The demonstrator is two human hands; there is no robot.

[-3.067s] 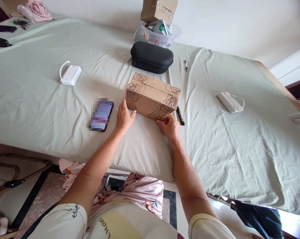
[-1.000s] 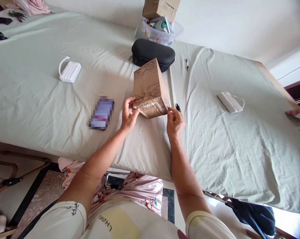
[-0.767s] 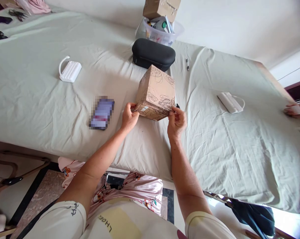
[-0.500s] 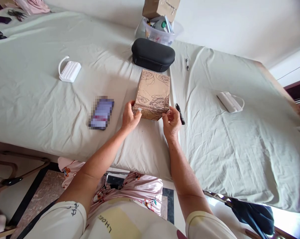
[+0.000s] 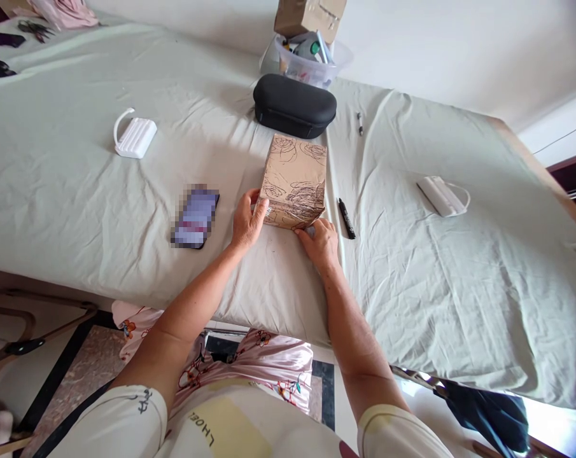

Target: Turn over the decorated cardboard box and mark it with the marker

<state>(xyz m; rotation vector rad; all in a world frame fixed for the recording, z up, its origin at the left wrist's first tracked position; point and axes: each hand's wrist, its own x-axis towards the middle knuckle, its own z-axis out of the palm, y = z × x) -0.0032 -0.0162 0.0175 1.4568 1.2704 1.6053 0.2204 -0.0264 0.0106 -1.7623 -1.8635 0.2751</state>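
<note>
A brown cardboard box [image 5: 295, 172] with dark scribbled swirls on its top and front sits on the cloth-covered table before me. My left hand [image 5: 249, 219] grips its near left corner, thumb on the front edge and fingers along the left side. At the near right corner, my right hand [image 5: 322, 242] is closed low against the box, its fingertips partly hidden at the edge of a flap. Whether those fingers pinch the flap or something small is not clear. A black marker [image 5: 346, 218] lies just right of my right hand.
Behind the box lies a black zip case [image 5: 295, 105], with a clear plastic tub [image 5: 311, 70] of items further back. A phone [image 5: 195, 217] is to the left. White power banks [image 5: 137, 138] [image 5: 441, 196] lie on both sides. A small pen [image 5: 360, 124] rests at back right.
My right hand has moved down and slightly left, from the box's right front edge to its lower corner. My left thumb has shifted slightly up. The box stays in place.
</note>
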